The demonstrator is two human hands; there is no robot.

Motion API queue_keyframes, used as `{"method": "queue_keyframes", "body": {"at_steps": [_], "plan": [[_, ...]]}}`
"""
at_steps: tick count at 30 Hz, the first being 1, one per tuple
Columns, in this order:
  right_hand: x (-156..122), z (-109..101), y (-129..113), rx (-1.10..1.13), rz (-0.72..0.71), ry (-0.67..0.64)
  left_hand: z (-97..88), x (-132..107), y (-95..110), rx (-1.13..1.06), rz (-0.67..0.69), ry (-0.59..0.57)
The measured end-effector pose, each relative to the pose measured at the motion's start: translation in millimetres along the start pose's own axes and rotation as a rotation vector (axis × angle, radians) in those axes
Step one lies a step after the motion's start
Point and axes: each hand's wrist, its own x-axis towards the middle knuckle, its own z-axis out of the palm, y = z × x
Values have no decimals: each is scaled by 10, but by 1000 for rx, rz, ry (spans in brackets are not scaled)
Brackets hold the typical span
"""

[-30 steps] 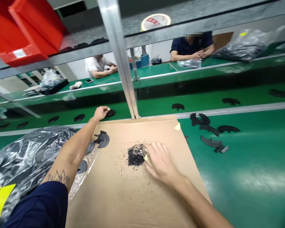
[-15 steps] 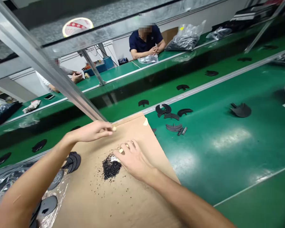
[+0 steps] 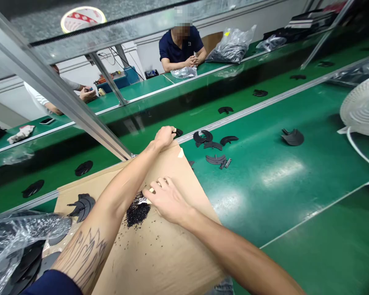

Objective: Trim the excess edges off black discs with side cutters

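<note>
My left hand [image 3: 166, 137] reaches across the cardboard to the green belt. Its fingers are closed at a black curved plastic part [image 3: 178, 132], pinching its near edge; the grip is partly hidden. Fingertips show pale yellow coverings. My right hand [image 3: 169, 200] is over the cardboard, fingers curled round a small pale tool with round marks [image 3: 143, 200], most of it hidden under the hand. The tool's visible end lies over a pile of tiny black bits [image 3: 137, 214]. Stacked black curved parts [image 3: 85, 207] rest on the cardboard left of my left forearm.
More black parts lie on the belt [image 3: 123, 141] and on the green table [image 3: 249, 196]. A metal post [image 3: 80, 110] slants across the left. A white fan [image 3: 361, 106] stands at right, a plastic bag [image 3: 15, 233] at lower left. Two people sit across the belt.
My left hand has moved forward and right, from above the cardboard to the black part on the belt. The right hand stays beside the pile. The view has shifted slightly right.
</note>
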Motion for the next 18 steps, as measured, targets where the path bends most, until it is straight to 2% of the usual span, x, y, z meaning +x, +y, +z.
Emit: {"method": "queue_keyframes", "body": {"at_steps": [3, 5, 8, 11, 12, 15, 18], "plan": [[-8, -14, -19, 47, 29, 73, -281, -288, -161, 6, 5, 93], [-1, -12, -28, 120, 79, 187, -494, -596, -294, -10, 11, 140], [21, 1, -29, 272, 148, 417, -719, -1227, -467, -166, 69, 175], [57, 21, -31, 409, 125, 572, -748, -1945, -508, -373, 138, 166], [76, 31, -35, 454, 93, 569, -720, -2164, -491, -418, 153, 154], [156, 67, -61, 596, -72, 438, -599, -2687, -443, -493, 152, 107], [222, 99, -106, 673, -83, 394, -573, -3100, -533, -458, 99, 108]]}}
